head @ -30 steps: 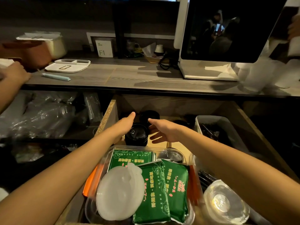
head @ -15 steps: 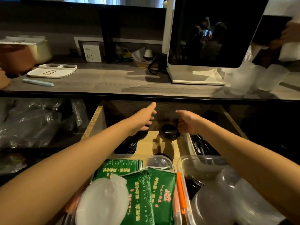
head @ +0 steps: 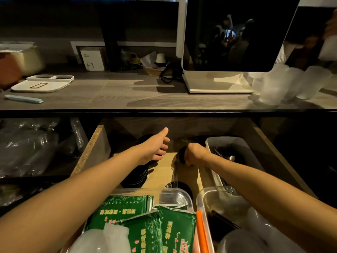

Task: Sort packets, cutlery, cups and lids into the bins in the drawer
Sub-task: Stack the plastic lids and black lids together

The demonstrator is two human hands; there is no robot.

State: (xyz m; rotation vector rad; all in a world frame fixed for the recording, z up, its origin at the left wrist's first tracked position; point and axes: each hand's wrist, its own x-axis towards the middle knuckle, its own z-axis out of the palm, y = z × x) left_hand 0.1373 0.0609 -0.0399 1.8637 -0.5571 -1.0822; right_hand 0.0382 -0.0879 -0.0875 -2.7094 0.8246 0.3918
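Note:
The drawer (head: 91, 154) stands pulled out below the counter. My left hand (head: 156, 147) hovers over a stack of black lids (head: 135, 177) at the drawer's back left, thumb up and fingers loosely curled, with nothing visibly gripped. To its right, my right hand (head: 196, 154) is closed on a single black lid (head: 180, 154) held on edge above the wooden drawer floor. A clear bin (head: 189, 198) near me holds green packets (head: 145, 227) and a clear lid (head: 102, 240). A pale bin (head: 226, 140) at the back right holds black cutlery.
A second clear bin (head: 199, 198) at the front right holds clear lids and dark cutlery; an orange straw (head: 200, 232) lies between the bins. On the counter (head: 127, 95) stand a screen (head: 228, 33), frosted cups (head: 273, 86) and a white tray (head: 42, 84). Bagged plastic goods (head: 29, 148) fill the shelf to the left.
My right hand has closed around the black lid and tipped it on edge. My left hand's fingers have curled over the lid stack.

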